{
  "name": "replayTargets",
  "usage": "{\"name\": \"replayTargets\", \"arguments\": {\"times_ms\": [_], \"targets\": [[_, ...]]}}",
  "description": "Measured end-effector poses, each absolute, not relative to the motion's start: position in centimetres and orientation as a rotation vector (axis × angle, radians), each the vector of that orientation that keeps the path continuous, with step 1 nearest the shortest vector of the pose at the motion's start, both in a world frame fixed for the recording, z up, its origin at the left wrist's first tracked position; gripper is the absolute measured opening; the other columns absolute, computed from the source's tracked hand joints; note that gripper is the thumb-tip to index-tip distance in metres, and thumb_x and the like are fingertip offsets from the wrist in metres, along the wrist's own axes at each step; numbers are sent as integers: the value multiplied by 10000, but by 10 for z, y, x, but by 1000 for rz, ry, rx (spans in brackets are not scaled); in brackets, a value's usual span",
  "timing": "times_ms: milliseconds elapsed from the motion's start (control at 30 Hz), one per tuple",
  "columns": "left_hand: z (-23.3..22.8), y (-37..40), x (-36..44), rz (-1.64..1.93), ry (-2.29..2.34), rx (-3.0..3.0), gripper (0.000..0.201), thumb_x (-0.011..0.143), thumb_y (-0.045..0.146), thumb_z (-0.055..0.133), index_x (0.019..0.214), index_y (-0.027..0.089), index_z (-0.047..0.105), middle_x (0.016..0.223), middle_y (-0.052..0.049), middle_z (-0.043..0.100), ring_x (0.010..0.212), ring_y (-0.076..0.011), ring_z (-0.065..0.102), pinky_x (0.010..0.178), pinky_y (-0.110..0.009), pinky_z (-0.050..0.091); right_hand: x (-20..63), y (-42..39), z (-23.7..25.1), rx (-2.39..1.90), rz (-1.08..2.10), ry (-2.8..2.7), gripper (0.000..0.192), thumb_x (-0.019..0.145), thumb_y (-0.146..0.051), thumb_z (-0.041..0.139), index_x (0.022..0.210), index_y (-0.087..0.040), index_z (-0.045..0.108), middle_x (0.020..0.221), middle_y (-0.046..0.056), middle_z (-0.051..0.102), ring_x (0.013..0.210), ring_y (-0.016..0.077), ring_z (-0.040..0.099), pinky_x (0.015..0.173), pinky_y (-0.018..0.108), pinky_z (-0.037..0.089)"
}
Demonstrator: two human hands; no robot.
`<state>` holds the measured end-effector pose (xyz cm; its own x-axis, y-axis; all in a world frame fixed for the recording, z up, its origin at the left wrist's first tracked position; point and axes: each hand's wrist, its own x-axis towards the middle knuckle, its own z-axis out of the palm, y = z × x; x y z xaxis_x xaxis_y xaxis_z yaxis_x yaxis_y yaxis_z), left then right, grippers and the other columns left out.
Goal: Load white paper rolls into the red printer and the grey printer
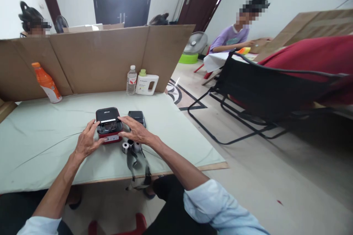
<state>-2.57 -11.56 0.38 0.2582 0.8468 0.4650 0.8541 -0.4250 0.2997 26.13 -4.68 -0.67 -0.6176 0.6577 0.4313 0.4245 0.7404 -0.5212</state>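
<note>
A small black and red label printer (110,126) lies on the cloth-covered table, with a white strip across its top and a white sticker on its red front. My left hand (86,139) grips its left side, the fingertips on the upper edge and the thumb at the lower front. On the opposite side, my right hand (136,130) holds it with fingers at the top right edge and thumb near the front corner. Behind the right hand sits a second, dark grey device (137,116), partly covered. Several small paper rolls (125,147) and a dark strap (146,176) lie near the right wrist.
A cardboard screen (110,58) stands along the back of the table (55,161). Before it are an orange bottle (47,82), a clear bottle (131,80) and a white jug (146,85). A black folding chair (264,88) stands right; a person in purple (228,38) sits beyond.
</note>
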Motion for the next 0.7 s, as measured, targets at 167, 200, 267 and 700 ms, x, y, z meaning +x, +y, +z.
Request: {"name": "replayTargets", "arguments": {"times_ms": [167, 200, 267, 700], "targets": [[3, -116, -23, -907, -1678, -2479, 729, 850, 425, 758, 1491, 208, 487, 1502, -164, 567, 1375, -340, 581, 1119, -488, 530, 258, -48, 0, -831, 410, -2363, 696, 919, -410, 749, 1523, -192, 482, 1453, 177, 575, 1365, 324, 551, 1158, 529, 470], [3, -116, -23, -906, -1682, -2473, 726, 851, 424, 756, 1490, 207, 489, 1499, -163, 571, 1369, -340, 586, 1115, -487, 534, 258, -48, 1, -829, 399, -2368, 689, 915, -407, 754, 1512, -181, 494, 1449, 182, 577, 1363, 326, 552, 1154, 523, 474], [3, -116, -21, -904, -1688, -2462, 721, 852, 427, 753, 1487, 207, 493, 1496, -163, 574, 1365, -342, 589, 1107, -486, 540, 258, -47, 3, -823, 383, -2374, 679, 909, -403, 763, 1493, -168, 510, 1443, 187, 580, 1359, 325, 556, 1145, 507, 484], [4, -120, -12, -791, -1748, -2386, 648, 876, 485, 737, 1431, 207, 548, 1490, -162, 582, 1296, -331, 640, 1044, -442, 575, 259, -49, -5, -889, 329, -2379, 684, 897, -453, 768, 1485, -215, 514, 1422, 168, 593, 1297, 322, 604, 1055, 486, 542]]}}
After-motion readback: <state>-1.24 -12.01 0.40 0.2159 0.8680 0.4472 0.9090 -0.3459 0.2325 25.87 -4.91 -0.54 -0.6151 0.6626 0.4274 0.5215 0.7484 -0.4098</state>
